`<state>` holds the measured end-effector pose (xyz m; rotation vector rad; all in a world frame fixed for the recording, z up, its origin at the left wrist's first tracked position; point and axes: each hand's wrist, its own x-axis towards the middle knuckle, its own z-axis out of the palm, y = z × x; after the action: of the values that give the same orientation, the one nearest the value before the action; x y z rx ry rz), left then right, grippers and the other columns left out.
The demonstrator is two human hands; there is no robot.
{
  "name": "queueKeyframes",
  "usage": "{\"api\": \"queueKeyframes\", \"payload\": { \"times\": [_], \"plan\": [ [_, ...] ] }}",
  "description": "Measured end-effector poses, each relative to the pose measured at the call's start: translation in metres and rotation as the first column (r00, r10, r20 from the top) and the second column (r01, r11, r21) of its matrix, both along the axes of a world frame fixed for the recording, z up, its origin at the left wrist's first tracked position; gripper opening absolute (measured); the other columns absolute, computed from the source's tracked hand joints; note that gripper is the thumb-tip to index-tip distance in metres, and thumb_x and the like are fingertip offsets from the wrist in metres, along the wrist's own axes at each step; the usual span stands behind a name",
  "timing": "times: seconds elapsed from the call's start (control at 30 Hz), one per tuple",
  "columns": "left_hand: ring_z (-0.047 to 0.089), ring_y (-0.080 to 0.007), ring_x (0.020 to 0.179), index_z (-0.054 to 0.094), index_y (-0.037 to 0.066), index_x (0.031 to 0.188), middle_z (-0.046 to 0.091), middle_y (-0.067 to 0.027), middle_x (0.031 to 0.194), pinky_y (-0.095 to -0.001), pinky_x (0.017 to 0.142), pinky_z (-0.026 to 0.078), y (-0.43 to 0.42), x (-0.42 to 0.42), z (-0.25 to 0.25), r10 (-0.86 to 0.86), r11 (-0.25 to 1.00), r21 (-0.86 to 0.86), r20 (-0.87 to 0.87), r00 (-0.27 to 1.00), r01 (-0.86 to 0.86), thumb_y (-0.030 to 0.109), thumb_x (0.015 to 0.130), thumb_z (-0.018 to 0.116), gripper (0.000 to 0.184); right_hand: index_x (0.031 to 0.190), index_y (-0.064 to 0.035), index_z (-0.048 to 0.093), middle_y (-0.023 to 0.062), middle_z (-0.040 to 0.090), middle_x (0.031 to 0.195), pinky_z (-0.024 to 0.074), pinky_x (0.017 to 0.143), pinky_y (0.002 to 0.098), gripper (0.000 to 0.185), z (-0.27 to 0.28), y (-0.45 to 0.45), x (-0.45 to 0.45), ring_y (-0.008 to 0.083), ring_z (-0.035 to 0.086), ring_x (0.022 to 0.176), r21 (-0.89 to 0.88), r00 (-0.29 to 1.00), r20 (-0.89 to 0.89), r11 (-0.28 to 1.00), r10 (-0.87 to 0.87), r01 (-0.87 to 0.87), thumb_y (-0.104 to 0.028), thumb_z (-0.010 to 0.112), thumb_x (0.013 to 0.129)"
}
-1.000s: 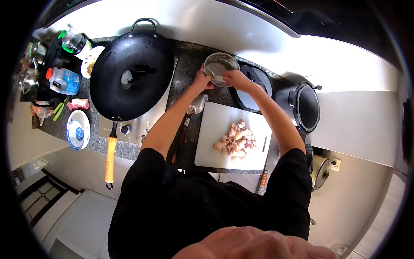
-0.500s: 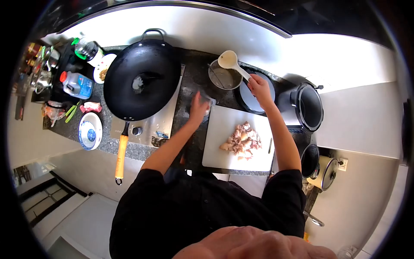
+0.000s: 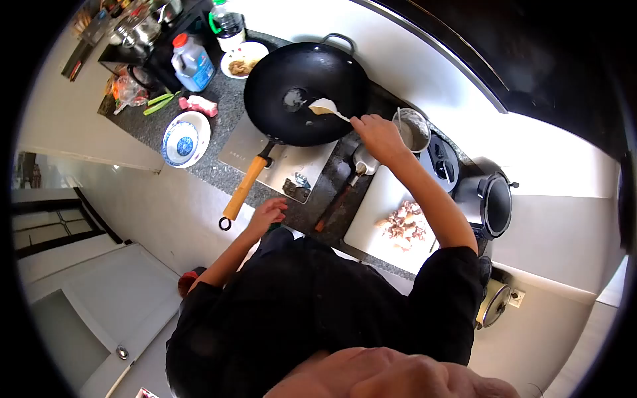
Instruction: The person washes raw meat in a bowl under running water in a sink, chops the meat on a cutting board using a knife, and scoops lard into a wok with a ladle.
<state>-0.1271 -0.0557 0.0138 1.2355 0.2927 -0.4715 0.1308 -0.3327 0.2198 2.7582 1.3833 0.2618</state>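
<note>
My right hand (image 3: 381,138) is closed round the handle of a white ladle (image 3: 324,106), whose bowl is tilted over the right part of a black wok (image 3: 272,99). A pale shiny patch shows in the middle of the wok. My left hand (image 3: 269,213) has its fingers loosely apart with nothing in them, near the counter's front edge and to the right of the wok's wooden handle (image 3: 244,189). A pot (image 3: 413,131) stands behind my right wrist. Cut meat pieces (image 3: 405,225) lie on a white cutting board (image 3: 368,215), partly under my right forearm.
A metal utensil with a wooden handle (image 3: 337,205) lies left of the board. To the left are a blue-patterned bowl (image 3: 178,159), a red-capped jug (image 3: 192,66), a green-capped bottle (image 3: 229,30) and a plate of food (image 3: 255,53). A black cooker (image 3: 488,205) stands right.
My right hand has brought the ladle left from above the pot to over the wok. My left hand has drawn back from beside the board towards the counter's front edge. The view has turned.
</note>
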Motion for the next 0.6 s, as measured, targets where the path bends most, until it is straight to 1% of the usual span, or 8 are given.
{"api": "queueKeyframes", "payload": {
  "times": [0.03,0.1,0.2,0.23,0.33,0.4,0.53,0.6],
  "plan": [
    [0.06,-0.0135,0.09,0.05,0.007,0.131,0.059,-0.0077,0.116,-0.0272,0.082,0.05,0.013,-0.004,0.015,0.039,0.999,0.008,-0.011,0.999,-0.039,0.019,0.094,0.051,0.038,0.098,-0.0081,0.056,0.0067,0.06,0.084,0.0535,0.06,0.0356,0.017,-0.005,0.006,0.003,0.0241,0.062,0.081,-0.008,1.0,0.001,1.0,0.01,-0.01,-0.011,0.056,0.081],
    [0.061,-0.0136,0.087,0.05,0.006,0.129,0.061,-0.0078,0.113,-0.027,0.079,0.051,0.037,-0.018,0.018,0.141,0.987,0.072,-0.002,0.99,-0.141,0.02,0.094,0.051,0.038,0.095,-0.0076,0.058,0.0068,0.061,0.084,0.0542,0.061,0.0353,0.015,-0.009,0.016,0.007,0.0235,0.063,0.08,-0.194,1.0,0.016,0.981,0.015,-0.012,-0.011,0.056,0.081],
    [0.062,-0.0139,0.084,0.052,0.005,0.127,0.063,-0.0072,0.107,-0.0269,0.076,0.051,0.067,-0.035,0.021,0.258,0.958,0.113,0.054,0.965,-0.263,0.021,0.094,0.051,0.036,0.089,-0.0074,0.06,0.0069,0.063,0.082,0.0549,0.062,0.0349,0.011,-0.008,0.028,0.008,0.0231,0.064,0.08,-0.222,0.999,0.05,0.975,0.013,-0.001,-0.011,0.057,0.079],
    [0.062,-0.0142,0.081,0.054,0.004,0.124,0.064,-0.0071,0.104,-0.0269,0.072,0.051,0.077,-0.039,0.017,0.326,0.942,0.064,0.039,0.945,-0.328,0.02,0.093,0.052,0.035,0.087,-0.0073,0.06,0.0072,0.063,0.083,0.055,0.063,0.0348,0.009,-0.011,0.03,0.009,0.0232,0.065,0.08,-0.257,0.998,0.057,0.966,0.011,0.004,-0.011,0.057,0.079],
    [0.061,-0.0151,0.085,0.054,0.004,0.123,0.063,-0.0081,0.105,-0.0277,0.074,0.051,0.102,-0.043,0.02,0.355,0.933,0.051,0.036,0.934,-0.356,0.015,0.092,0.05,0.034,0.089,-0.0072,0.059,0.0077,0.063,0.082,0.0545,0.064,0.0366,0.01,-0.008,0.041,0.007,0.0248,0.065,0.08,-0.218,0.996,0.069,0.974,-0.052,0.066,-0.01,0.055,0.082],
    [0.061,-0.0173,0.093,0.053,0.002,0.124,0.062,-0.0093,0.109,-0.0292,0.083,0.049,0.115,-0.041,0.024,0.396,0.917,0.066,-0.052,0.917,-0.393,0.012,0.091,0.049,0.035,0.091,-0.0084,0.058,0.0074,0.062,0.081,0.054,0.066,0.0391,0.011,-0.011,0.043,0.009,0.0263,0.065,0.081,-0.233,0.994,0.025,0.966,-0.106,0.109,-0.008,0.053,0.082],
    [0.059,-0.0159,0.09,0.055,0.004,0.123,0.061,-0.0084,0.108,-0.0299,0.08,0.049,0.135,-0.04,0.029,0.389,0.92,0.088,-0.066,0.919,-0.383,0.01,0.09,0.046,0.035,0.092,-0.0065,0.06,0.0091,0.065,0.082,0.0536,0.066,0.0399,0.012,-0.018,0.042,0.01,0.0276,0.065,0.079,-0.173,0.986,0.034,0.971,-0.163,0.166,-0.008,0.052,0.082],
    [0.059,-0.0158,0.09,0.056,0.004,0.123,0.061,-0.0082,0.108,-0.0297,0.08,0.049,0.145,-0.038,0.03,0.378,0.924,0.08,-0.063,0.924,-0.373,0.01,0.09,0.046,0.035,0.096,-0.0064,0.065,0.0135,0.068,0.083,0.0536,0.066,0.0386,0.017,-0.021,0.037,0.01,0.029,0.067,0.078,-0.149,0.937,-0.049,0.931,-0.345,0.334,-0.011,0.054,0.084]
  ]
}}
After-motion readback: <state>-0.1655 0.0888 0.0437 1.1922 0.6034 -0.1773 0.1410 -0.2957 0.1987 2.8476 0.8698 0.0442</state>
